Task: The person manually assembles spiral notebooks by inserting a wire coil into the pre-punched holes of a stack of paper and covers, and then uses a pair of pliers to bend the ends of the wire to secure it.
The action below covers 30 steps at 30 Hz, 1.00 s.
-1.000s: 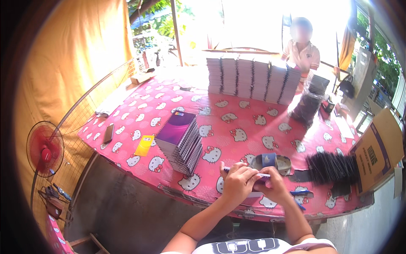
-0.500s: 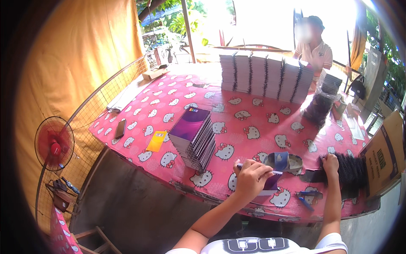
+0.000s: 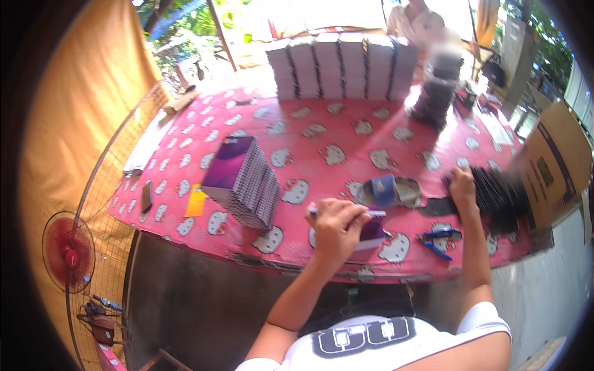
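Note:
My left hand (image 3: 337, 230) is closed around a thin white-and-purple notebook (image 3: 375, 214), mostly hidden by the fingers. Below it, another purple-covered notebook (image 3: 372, 234) lies near the table's front edge. My right hand (image 3: 463, 188) has its fingers curled at the left end of a pile of black spiral binding coils (image 3: 498, 190); whether a single coil is pinched there is hidden. Between the hands and my body rests a pair of blue-handled pliers (image 3: 439, 242). Just beyond the left hand is a blue and beige slipper (image 3: 387, 190).
A tall stack of purple spiral notebooks (image 3: 238, 182) stands to the left, beside a yellow card (image 3: 195, 201) and a phone (image 3: 146, 196). Rows of bound notebooks (image 3: 340, 68) line the far side, near another person (image 3: 414, 25). A cardboard box (image 3: 554, 167) borders the coils.
The whole view has shifted, so the table's things appear farther left and higher. Both hands stay in nearly the same places relative to the notebook and coils.

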Each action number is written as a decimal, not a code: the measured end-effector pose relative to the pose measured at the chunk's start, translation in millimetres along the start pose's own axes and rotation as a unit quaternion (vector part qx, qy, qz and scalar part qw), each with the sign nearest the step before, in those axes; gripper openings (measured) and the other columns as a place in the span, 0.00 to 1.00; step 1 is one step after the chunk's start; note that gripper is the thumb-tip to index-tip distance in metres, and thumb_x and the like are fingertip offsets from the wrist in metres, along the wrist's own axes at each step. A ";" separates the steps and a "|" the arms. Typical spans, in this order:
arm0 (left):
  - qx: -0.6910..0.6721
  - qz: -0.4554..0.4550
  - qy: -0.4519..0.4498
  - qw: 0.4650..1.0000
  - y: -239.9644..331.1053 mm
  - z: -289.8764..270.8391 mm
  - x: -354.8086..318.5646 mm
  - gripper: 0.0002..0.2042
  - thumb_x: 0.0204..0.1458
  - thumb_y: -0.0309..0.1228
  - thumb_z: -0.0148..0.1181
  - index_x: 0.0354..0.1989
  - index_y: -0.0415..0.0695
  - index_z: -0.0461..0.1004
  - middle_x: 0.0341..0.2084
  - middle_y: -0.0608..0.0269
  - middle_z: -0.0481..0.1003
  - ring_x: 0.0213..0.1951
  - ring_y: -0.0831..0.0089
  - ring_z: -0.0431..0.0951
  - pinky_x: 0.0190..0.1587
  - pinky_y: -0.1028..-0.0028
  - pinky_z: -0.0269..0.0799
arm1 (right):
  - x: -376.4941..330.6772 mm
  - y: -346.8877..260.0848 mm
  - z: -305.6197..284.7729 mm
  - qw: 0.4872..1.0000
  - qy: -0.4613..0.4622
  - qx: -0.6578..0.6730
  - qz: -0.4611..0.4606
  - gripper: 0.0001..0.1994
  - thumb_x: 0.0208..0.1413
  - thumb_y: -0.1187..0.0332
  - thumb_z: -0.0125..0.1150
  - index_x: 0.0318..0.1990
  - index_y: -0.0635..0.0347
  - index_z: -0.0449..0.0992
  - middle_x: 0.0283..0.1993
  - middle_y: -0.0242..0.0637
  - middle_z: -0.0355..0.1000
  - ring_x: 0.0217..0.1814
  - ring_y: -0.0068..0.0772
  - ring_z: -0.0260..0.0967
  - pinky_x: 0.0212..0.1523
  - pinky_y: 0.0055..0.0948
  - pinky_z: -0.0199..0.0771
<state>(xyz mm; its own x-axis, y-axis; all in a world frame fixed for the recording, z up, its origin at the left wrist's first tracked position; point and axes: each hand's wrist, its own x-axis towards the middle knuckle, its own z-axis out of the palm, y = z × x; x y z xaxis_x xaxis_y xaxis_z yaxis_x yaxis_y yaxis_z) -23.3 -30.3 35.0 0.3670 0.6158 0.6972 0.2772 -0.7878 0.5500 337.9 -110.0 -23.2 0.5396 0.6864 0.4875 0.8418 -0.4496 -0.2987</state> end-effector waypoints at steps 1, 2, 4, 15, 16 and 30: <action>0.015 0.002 -0.002 1.000 -1.3 -4.4 -0.7 0.07 0.40 0.28 0.71 0.29 0.46 0.82 0.27 0.66 0.78 0.37 0.66 0.73 0.45 0.68 0.65 | -11.7 -47.2 -21.0 0.995 -0.021 0.083 -0.052 0.09 0.54 0.77 0.51 0.40 0.64 0.78 0.41 0.54 0.72 0.41 0.56 0.72 0.44 0.44 0.72; 0.003 0.000 -0.005 1.000 -1.4 -0.7 1.2 0.07 0.40 0.28 0.71 0.30 0.45 0.82 0.27 0.66 0.78 0.37 0.67 0.73 0.45 0.68 0.65 | -24.8 -75.3 -32.1 0.970 -0.010 0.207 -0.131 0.13 0.52 0.81 0.52 0.43 0.62 0.80 0.40 0.48 0.75 0.40 0.45 0.74 0.43 0.37 0.74; -0.008 -0.006 -0.009 1.000 -2.0 1.9 -0.3 0.07 0.42 0.29 0.71 0.31 0.45 0.82 0.27 0.66 0.78 0.37 0.67 0.72 0.45 0.69 0.65 | -55.8 -134.9 -66.9 0.919 -0.100 0.363 -0.119 0.14 0.48 0.82 0.62 0.43 0.60 0.81 0.38 0.41 0.76 0.36 0.28 0.74 0.38 0.26 0.74; -0.001 -0.003 -0.018 1.000 4.1 -2.5 -3.2 0.09 0.43 0.30 0.71 0.33 0.45 0.83 0.28 0.67 0.78 0.38 0.70 0.72 0.45 0.70 0.65 | -64.7 -164.9 -69.7 0.884 -0.151 0.433 -0.092 0.08 0.49 0.77 0.67 0.39 0.62 0.81 0.30 0.33 0.76 0.30 0.19 0.72 0.34 0.20 0.72; -0.002 -0.003 -0.014 1.000 3.0 -2.2 -2.5 0.09 0.43 0.31 0.71 0.33 0.45 0.83 0.28 0.67 0.78 0.38 0.70 0.72 0.45 0.70 0.65 | -61.7 -166.4 -66.9 0.865 -0.188 0.461 -0.068 0.08 0.50 0.76 0.66 0.38 0.62 0.81 0.30 0.33 0.76 0.31 0.19 0.72 0.34 0.20 0.72; 0.014 -0.026 0.009 1.000 5.7 3.6 -3.5 0.09 0.42 0.32 0.72 0.32 0.46 0.82 0.29 0.68 0.77 0.37 0.70 0.72 0.43 0.71 0.65 | -49.6 -163.7 -67.6 0.877 -0.220 0.350 -0.244 0.10 0.51 0.69 0.65 0.40 0.63 0.75 0.30 0.37 0.71 0.32 0.35 0.73 0.33 0.32 0.71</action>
<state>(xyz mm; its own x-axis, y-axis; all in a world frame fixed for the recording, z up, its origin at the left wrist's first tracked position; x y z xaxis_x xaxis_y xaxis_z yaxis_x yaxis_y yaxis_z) -19.8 -37.0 34.0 0.3359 0.6561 0.6758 0.3197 -0.7543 0.5734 172.4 -109.0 57.0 -0.0637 0.9228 0.3799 0.6941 0.3145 -0.6475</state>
